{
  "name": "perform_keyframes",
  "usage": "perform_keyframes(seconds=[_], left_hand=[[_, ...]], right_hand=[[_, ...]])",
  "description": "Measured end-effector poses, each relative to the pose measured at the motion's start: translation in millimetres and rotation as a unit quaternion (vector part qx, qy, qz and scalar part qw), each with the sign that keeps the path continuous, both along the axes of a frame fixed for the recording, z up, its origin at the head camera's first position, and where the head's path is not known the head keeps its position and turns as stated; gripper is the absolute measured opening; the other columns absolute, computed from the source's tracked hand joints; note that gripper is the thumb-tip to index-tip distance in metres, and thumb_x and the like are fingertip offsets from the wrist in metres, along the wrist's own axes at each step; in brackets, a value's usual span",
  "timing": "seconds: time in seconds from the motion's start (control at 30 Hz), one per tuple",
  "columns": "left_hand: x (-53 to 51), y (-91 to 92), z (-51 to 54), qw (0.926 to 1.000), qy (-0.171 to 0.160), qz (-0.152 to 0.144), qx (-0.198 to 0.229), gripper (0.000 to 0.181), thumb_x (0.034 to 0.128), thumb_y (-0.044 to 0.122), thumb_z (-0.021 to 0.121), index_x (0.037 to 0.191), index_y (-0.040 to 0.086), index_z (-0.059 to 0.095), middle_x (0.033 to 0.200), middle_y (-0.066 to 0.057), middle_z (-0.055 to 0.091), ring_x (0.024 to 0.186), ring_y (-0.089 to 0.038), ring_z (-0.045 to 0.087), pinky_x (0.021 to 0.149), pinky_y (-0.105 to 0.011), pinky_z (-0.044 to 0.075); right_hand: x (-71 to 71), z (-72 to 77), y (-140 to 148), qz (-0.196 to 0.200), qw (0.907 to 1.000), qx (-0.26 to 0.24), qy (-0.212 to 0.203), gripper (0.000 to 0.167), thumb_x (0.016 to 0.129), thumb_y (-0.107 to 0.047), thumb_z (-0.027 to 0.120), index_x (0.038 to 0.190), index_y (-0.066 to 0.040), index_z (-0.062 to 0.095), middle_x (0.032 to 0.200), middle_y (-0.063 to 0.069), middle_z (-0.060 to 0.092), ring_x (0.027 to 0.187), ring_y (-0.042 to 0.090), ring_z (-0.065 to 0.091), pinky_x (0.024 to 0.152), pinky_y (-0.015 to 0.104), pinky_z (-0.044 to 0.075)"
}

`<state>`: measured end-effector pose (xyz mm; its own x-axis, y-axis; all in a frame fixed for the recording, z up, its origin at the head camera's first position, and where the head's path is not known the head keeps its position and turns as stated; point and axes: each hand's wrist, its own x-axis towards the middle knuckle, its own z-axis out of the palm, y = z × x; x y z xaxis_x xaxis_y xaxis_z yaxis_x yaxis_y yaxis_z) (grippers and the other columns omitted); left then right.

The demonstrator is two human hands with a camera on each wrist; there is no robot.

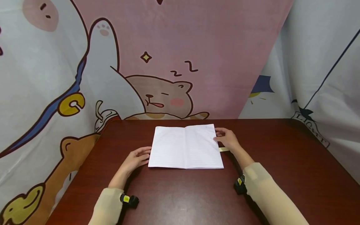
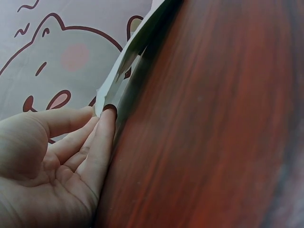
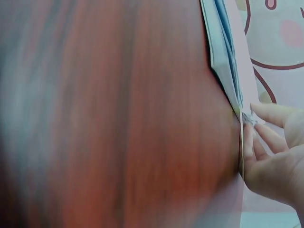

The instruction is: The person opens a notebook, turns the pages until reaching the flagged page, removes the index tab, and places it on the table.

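Observation:
An open notebook [image 1: 167, 147] with lined white pages lies on the brown table, its fold running down the middle. At its left edge, my left hand [image 1: 138, 159] pinches the pages between thumb and fingers; the left wrist view shows the edge of the notebook [image 2: 108, 90] at the fingertips. My right hand [image 1: 228, 138] holds the right edge, near the upper corner. In the right wrist view the right thumb and fingers meet at the layered edge of the notebook [image 3: 223, 52]. A pale yellow strip [image 1: 224, 149] sticks out from the right side, below the right hand.
The dark reddish-brown table [image 1: 180, 193] extends around the notebook on all sides. Behind it hangs a cartoon-printed cloth [image 1: 219, 56], meeting the table's far edge. Each wrist carries a small black camera, such as the left camera [image 1: 132, 201].

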<state>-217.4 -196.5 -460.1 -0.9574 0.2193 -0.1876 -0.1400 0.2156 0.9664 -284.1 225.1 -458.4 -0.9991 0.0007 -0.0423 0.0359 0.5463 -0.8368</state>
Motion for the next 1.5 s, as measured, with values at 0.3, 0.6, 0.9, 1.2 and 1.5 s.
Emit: perform_keyframes(seconds=[0.3, 0.6, 0.9, 1.2, 1.5], left_hand=[[-1.8, -1.2, -1.2, 1.0, 0.002, 0.003, -0.003, 0.047, 0.1006, 0.01, 0.057, 0.145, -0.001, 0.046, 0.142, -0.027, 0.052, 0.11, -0.015, 0.064, 0.089, -0.026, 0.057], [-1.1, -0.6, -1.5, 1.0, 0.008, 0.0, -0.004, 0.046, 0.1009, 0.009, 0.056, 0.144, -0.002, 0.047, 0.141, -0.028, 0.053, 0.108, -0.013, 0.065, 0.087, -0.025, 0.057], [-2.1, -0.4, -3.0, 1.0, -0.002, 0.007, -0.003, 0.046, 0.1007, 0.01, 0.057, 0.144, -0.001, 0.048, 0.14, -0.026, 0.054, 0.107, -0.012, 0.065, 0.087, -0.025, 0.057], [-1.6, 0.2, -0.4, 0.9999, 0.0, 0.011, -0.007, 0.046, 0.1009, 0.012, 0.057, 0.144, -0.001, 0.048, 0.14, -0.026, 0.054, 0.109, -0.013, 0.064, 0.087, -0.025, 0.057], [-0.7, 0.9, -0.4, 0.9999, 0.001, 0.011, -0.004, 0.046, 0.1008, 0.012, 0.057, 0.143, -0.003, 0.047, 0.139, -0.026, 0.055, 0.107, -0.011, 0.064, 0.086, -0.024, 0.057]], right_hand=[[-4.3, 2.5, -8.7, -0.087, 0.9958, 0.004, 0.029, 0.036, 0.09, -0.014, 0.072, 0.123, -0.002, 0.067, 0.103, 0.016, 0.069, 0.095, 0.028, 0.062, 0.078, 0.03, 0.048], [-3.6, 8.0, -12.1, -0.114, 0.9932, -0.002, 0.023, 0.021, 0.088, -0.021, 0.074, 0.1, -0.003, 0.07, 0.087, 0.006, 0.063, 0.081, 0.02, 0.054, 0.068, 0.027, 0.042], [-6.6, 6.7, -9.7, -0.119, 0.9929, 0.004, 0.008, 0.026, 0.091, -0.025, 0.072, 0.105, -0.002, 0.072, 0.095, 0.01, 0.066, 0.089, 0.023, 0.054, 0.071, 0.029, 0.041], [-6.8, 5.7, -12.4, -0.118, 0.9926, -0.015, 0.027, 0.022, 0.091, -0.023, 0.073, 0.104, -0.005, 0.069, 0.092, 0.007, 0.066, 0.084, 0.02, 0.056, 0.07, 0.028, 0.043], [-3.6, 8.0, -15.5, -0.13, 0.9908, -0.02, 0.031, 0.02, 0.09, -0.022, 0.073, 0.102, -0.005, 0.071, 0.091, 0.008, 0.064, 0.083, 0.02, 0.052, 0.068, 0.028, 0.042]])
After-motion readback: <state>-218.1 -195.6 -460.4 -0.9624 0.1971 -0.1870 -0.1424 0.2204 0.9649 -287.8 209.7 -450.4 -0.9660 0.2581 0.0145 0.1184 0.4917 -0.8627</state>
